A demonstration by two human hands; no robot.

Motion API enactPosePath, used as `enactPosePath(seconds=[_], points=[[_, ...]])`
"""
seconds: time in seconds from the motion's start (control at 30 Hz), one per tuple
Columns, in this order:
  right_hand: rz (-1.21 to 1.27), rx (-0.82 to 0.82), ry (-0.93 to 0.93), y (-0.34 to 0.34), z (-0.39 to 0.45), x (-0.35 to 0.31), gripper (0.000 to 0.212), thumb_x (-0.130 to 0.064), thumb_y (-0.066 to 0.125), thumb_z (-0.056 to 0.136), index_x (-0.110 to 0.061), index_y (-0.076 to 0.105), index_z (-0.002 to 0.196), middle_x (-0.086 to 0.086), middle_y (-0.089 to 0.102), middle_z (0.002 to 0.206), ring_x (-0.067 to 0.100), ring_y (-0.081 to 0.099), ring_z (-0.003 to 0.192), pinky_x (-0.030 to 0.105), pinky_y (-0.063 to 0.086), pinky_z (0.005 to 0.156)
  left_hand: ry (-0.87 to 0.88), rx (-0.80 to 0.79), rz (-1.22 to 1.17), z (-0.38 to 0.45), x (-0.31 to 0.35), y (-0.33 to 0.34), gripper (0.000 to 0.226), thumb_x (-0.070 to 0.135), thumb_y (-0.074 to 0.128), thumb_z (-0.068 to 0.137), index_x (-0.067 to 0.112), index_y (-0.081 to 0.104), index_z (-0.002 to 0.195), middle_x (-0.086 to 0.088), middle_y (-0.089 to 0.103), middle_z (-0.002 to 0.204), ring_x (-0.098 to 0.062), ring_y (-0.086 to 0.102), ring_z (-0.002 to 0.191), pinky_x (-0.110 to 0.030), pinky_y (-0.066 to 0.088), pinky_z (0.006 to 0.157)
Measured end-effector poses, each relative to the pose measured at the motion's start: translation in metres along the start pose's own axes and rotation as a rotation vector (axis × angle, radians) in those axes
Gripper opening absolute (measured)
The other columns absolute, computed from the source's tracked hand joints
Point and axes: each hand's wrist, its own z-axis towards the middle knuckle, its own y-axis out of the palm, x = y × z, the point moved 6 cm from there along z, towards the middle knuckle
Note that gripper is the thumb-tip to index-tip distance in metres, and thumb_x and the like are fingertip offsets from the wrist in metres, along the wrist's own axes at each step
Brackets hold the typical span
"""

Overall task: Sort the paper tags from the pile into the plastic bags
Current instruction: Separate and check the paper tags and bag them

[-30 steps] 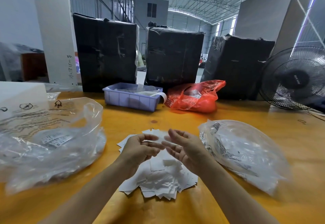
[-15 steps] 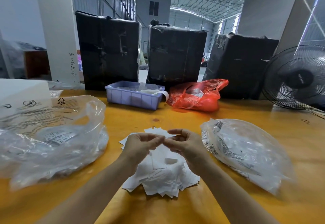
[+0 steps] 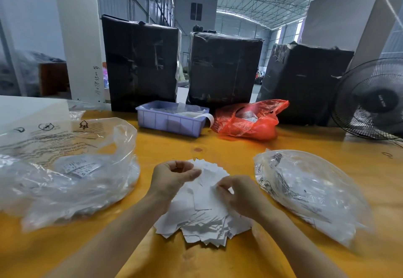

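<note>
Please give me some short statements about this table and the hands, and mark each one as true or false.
1. The pile of paper tags lies between two clear plastic bags. True.
2. The red bag lies left of the purple tray. False: it lies right of it.
3. Both hands are over the pile. True.
4. The fan stands at the left edge. False: it stands at the right.

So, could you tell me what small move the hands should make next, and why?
Probably lift one tag clear of the pile with the right hand, whose fingertips pinch at a top sheet. The left hand is curled above the pile, and both bags lie beside it, mouths facing it.
</note>
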Motion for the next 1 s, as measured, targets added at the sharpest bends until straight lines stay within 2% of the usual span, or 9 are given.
enactPosePath(seconds=[0.1, 0.17, 0.2, 0.27, 0.33, 0.43, 0.73, 0.83, 1.0], points=[[0.078, 0.298, 0.027, -0.024, -0.001, 0.001, 0.019, -0.012, 0.054, 0.092, -0.001, 0.070, 0.087, 0.012, 0.071, 0.077, 0.021, 0.063, 0.065, 0.037, 0.051, 0.062, 0.031, -0.009, 0.014, 0.001, 0.000, 0.002, 0.023, -0.001, 0.081, 0.063, 0.007, 0.065, 0.077, 0.001, 0.065, 0.064, -0.004, 0.062, 0.054, -0.009, 0.045, 0.049], [0.333, 0.476, 0.102, -0.043, -0.003, 0.003, 0.011, -0.006, 0.060, 0.089, -0.002, 0.069, 0.083, 0.011, 0.070, 0.074, 0.021, 0.065, 0.064, 0.032, 0.053, 0.057, 0.051, -0.018, 0.035, 0.000, 0.001, 0.004, 0.023, -0.002, 0.082, 0.063, 0.006, 0.065, 0.076, 0.002, 0.064, 0.062, 0.001, 0.061, 0.051, -0.007, 0.044, 0.048], [0.554, 0.501, 0.152, -0.049, -0.002, 0.005, 0.007, -0.004, 0.062, 0.087, -0.004, 0.067, 0.082, 0.012, 0.071, 0.076, 0.021, 0.068, 0.066, 0.029, 0.055, 0.058, 0.057, -0.023, 0.046, 0.000, 0.001, 0.005, 0.022, -0.003, 0.082, 0.063, 0.006, 0.065, 0.075, 0.002, 0.064, 0.062, 0.002, 0.060, 0.050, -0.007, 0.043, 0.047], [0.995, 0.428, 0.223, -0.048, 0.001, 0.003, 0.005, -0.002, 0.065, 0.085, -0.007, 0.065, 0.086, 0.012, 0.071, 0.082, 0.020, 0.071, 0.070, 0.023, 0.056, 0.061, 0.061, -0.033, 0.065, 0.000, 0.000, 0.007, 0.022, -0.004, 0.081, 0.063, 0.006, 0.066, 0.075, 0.000, 0.063, 0.065, 0.003, 0.060, 0.050, -0.007, 0.043, 0.047], [1.163, 0.348, 0.242, -0.046, 0.001, -0.004, 0.010, -0.001, 0.066, 0.083, -0.007, 0.064, 0.091, 0.013, 0.072, 0.085, 0.022, 0.072, 0.073, 0.023, 0.056, 0.064, 0.060, -0.042, 0.085, -0.001, -0.001, 0.009, 0.022, -0.003, 0.082, 0.062, 0.006, 0.066, 0.075, -0.001, 0.065, 0.068, 0.001, 0.061, 0.054, -0.008, 0.044, 0.050], [1.151, 0.317, 0.216, -0.046, 0.000, -0.013, 0.012, 0.002, 0.067, 0.082, -0.006, 0.064, 0.090, 0.013, 0.072, 0.083, 0.020, 0.071, 0.070, 0.019, 0.053, 0.061, 0.056, -0.060, 0.098, -0.001, -0.002, 0.011, 0.024, -0.001, 0.083, 0.061, 0.007, 0.067, 0.076, -0.001, 0.068, 0.073, -0.004, 0.063, 0.062, -0.010, 0.048, 0.055], [0.958, 0.339, 0.195, -0.047, 0.000, -0.010, 0.012, 0.003, 0.066, 0.082, -0.008, 0.063, 0.087, 0.008, 0.071, 0.083, 0.012, 0.070, 0.069, 0.016, 0.052, 0.059, 0.056, -0.090, 0.121, 0.002, -0.001, 0.010, 0.024, 0.002, 0.084, 0.062, 0.005, 0.068, 0.080, -0.005, 0.072, 0.081, -0.008, 0.065, 0.069, -0.011, 0.049, 0.059], [0.933, 0.347, 0.186, -0.046, 0.000, -0.009, 0.013, 0.003, 0.067, 0.082, -0.009, 0.062, 0.087, 0.011, 0.070, 0.086, 0.016, 0.070, 0.075, 0.015, 0.052, 0.061, 0.049, -0.103, 0.138, 0.002, -0.003, 0.011, 0.025, 0.004, 0.085, 0.062, 0.006, 0.068, 0.081, -0.003, 0.072, 0.082, -0.004, 0.066, 0.069, -0.011, 0.049, 0.061], [0.890, 0.371, 0.170, -0.047, 0.000, -0.008, 0.013, 0.003, 0.067, 0.082, -0.008, 0.063, 0.088, 0.011, 0.071, 0.088, 0.018, 0.070, 0.079, 0.016, 0.053, 0.062, 0.037, -0.120, 0.149, 0.002, -0.004, 0.012, 0.026, 0.004, 0.085, 0.061, 0.008, 0.069, 0.080, 0.001, 0.072, 0.078, 0.003, 0.066, 0.064, -0.009, 0.047, 0.057]])
